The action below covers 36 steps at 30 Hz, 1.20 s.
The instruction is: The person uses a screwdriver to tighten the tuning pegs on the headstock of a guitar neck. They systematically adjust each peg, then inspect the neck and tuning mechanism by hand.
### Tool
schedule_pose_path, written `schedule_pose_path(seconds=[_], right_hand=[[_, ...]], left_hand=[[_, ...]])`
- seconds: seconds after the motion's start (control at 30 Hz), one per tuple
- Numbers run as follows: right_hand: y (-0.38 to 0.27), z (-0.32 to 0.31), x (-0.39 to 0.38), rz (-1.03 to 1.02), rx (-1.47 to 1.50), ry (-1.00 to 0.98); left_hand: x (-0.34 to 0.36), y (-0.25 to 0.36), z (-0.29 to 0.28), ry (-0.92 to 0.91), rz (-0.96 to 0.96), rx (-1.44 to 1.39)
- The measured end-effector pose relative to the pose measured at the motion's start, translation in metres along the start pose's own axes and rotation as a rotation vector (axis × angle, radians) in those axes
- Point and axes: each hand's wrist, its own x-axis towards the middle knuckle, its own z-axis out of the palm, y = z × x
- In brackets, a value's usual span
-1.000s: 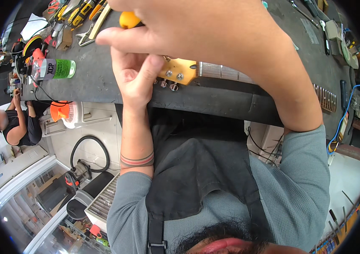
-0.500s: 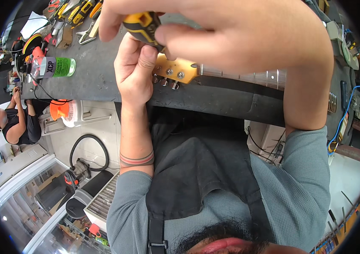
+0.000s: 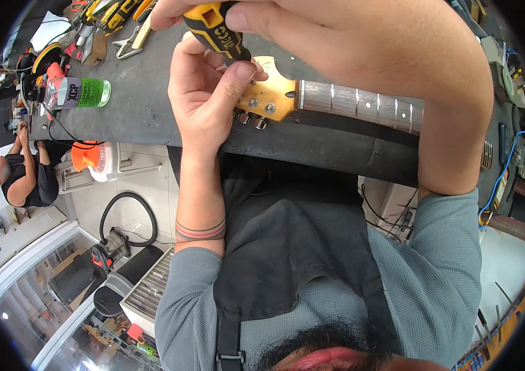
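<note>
A guitar neck with a yellow headstock [image 3: 275, 96] and a dark fretboard [image 3: 361, 105] lies on the dark bench mat [image 3: 145, 105]. My left hand [image 3: 207, 93] grips the headstock's end, thumb on its face by the tuner posts. My right hand [image 3: 361, 43] is high and close to the camera, wrapped around the yellow-and-black handle of a screwdriver [image 3: 216, 31] that points down at the headstock. The screwdriver's tip is hidden behind my left thumb.
A green-labelled spray can [image 3: 77, 93] lies at the bench's left, with pliers and other hand tools [image 3: 111, 18] behind it. Another person [image 3: 21, 176] sits on the floor at far left. A hose and a vacuum [image 3: 120, 235] stand below the bench.
My right hand has brought the screwdriver down toward the headstock. My left hand has shifted its grip at the headstock's end, and the view has moved so the neck shows more.
</note>
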Motion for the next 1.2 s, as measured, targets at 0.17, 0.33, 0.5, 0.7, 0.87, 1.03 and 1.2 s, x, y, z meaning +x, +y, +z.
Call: schedule_pose_path(seconds=[0.17,0.33,0.5,0.7,0.87,1.03,1.2], right_hand=[[-0.003,0.005,0.016,0.017,-0.016,0.023],[-0.010,0.027,0.041,0.025,-0.057,0.051],[-0.011,0.025,0.033,0.000,-0.043,0.053],[-0.005,0.010,0.002,-0.003,-0.029,0.012],[-0.008,0.019,0.018,0.012,-0.045,0.045],[-0.011,0.028,0.039,0.024,-0.055,0.062],[-0.014,0.034,0.046,0.020,-0.050,0.065]], left_hand=[[0.000,0.000,-0.007,-0.041,-0.040,-0.076],[-0.004,-0.010,-0.002,0.013,0.058,0.000],[-0.003,-0.001,-0.001,0.032,0.053,0.028],[-0.001,0.001,-0.009,-0.081,0.008,0.073],[0.003,0.002,-0.008,-0.090,-0.020,0.027],[0.001,-0.002,-0.004,-0.041,0.070,0.003],[-0.002,-0.004,0.007,0.049,0.063,0.095]])
